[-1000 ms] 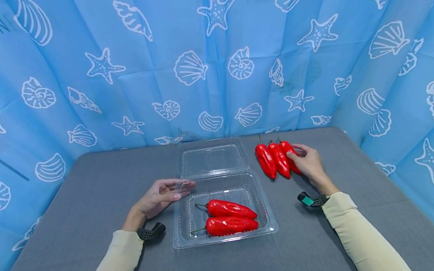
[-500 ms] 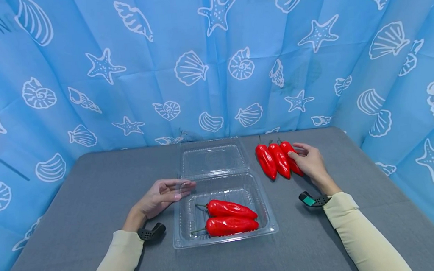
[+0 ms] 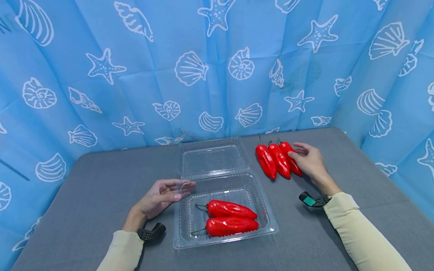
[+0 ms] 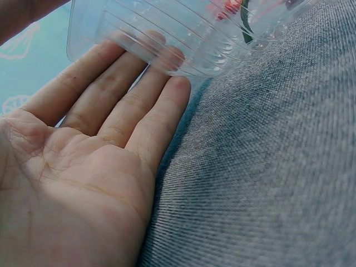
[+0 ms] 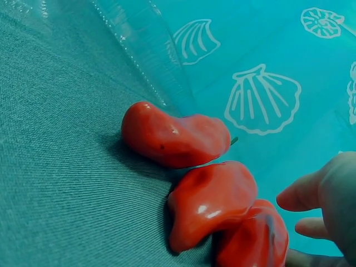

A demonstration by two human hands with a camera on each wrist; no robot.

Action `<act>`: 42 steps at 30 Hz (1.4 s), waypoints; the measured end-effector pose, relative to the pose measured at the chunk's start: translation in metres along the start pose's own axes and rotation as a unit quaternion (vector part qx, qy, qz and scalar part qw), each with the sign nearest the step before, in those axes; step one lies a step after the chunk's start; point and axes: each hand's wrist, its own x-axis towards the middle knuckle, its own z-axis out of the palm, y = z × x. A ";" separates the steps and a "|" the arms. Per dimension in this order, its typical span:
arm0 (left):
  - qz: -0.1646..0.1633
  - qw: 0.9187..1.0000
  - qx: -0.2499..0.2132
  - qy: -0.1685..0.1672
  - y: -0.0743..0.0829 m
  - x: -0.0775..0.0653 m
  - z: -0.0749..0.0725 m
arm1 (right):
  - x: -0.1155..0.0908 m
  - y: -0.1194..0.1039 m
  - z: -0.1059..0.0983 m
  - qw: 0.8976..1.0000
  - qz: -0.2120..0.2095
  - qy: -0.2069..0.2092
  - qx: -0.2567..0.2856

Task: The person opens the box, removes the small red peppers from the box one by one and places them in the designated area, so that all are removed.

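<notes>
A clear plastic clamshell container (image 3: 271,216) lies open on the table, its lid (image 3: 212,157) folded back away from the person. Inside its base are two red peppers (image 3: 232,208) with green stems, side by side. My left hand (image 3: 160,197) is at the container's left wall, its fingers (image 4: 133,111) extended and the palm turned up in the left wrist view. Three more red peppers (image 3: 279,160) lie in a row to the right of the lid. Beside the rightmost pepper (image 5: 256,236) is my right hand (image 3: 309,162), thumb and fingers spread around it without a visible grip.
A grey cloth covers the table (image 3: 103,195). Behind and at both sides hangs a blue curtain (image 3: 198,90) printed with white shells and starfish. A black wrist strap (image 3: 152,233) sits on each arm.
The right hand has shifted very slightly to the right beside the rightmost pepper. The left hand, the container and the peppers stay where they were.
</notes>
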 end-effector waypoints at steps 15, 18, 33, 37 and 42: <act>-0.004 1.000 0.002 0.002 0.001 0.000 0.001 | -0.006 -0.018 -0.005 0.999 -0.046 0.013 -0.006; -0.006 1.000 0.003 0.004 0.001 0.000 0.001 | -0.009 -0.024 -0.007 0.998 -0.061 0.009 -0.008; -0.009 1.000 0.004 0.009 0.002 0.001 0.000 | -0.029 -0.063 -0.005 0.990 -0.125 -0.057 -0.025; -0.010 1.000 0.004 0.010 0.001 0.001 0.001 | -0.035 -0.069 -0.001 0.986 -0.144 -0.072 -0.033; -0.004 1.000 0.003 0.002 0.000 0.000 0.000 | -0.043 -0.076 0.005 0.980 -0.171 -0.097 -0.032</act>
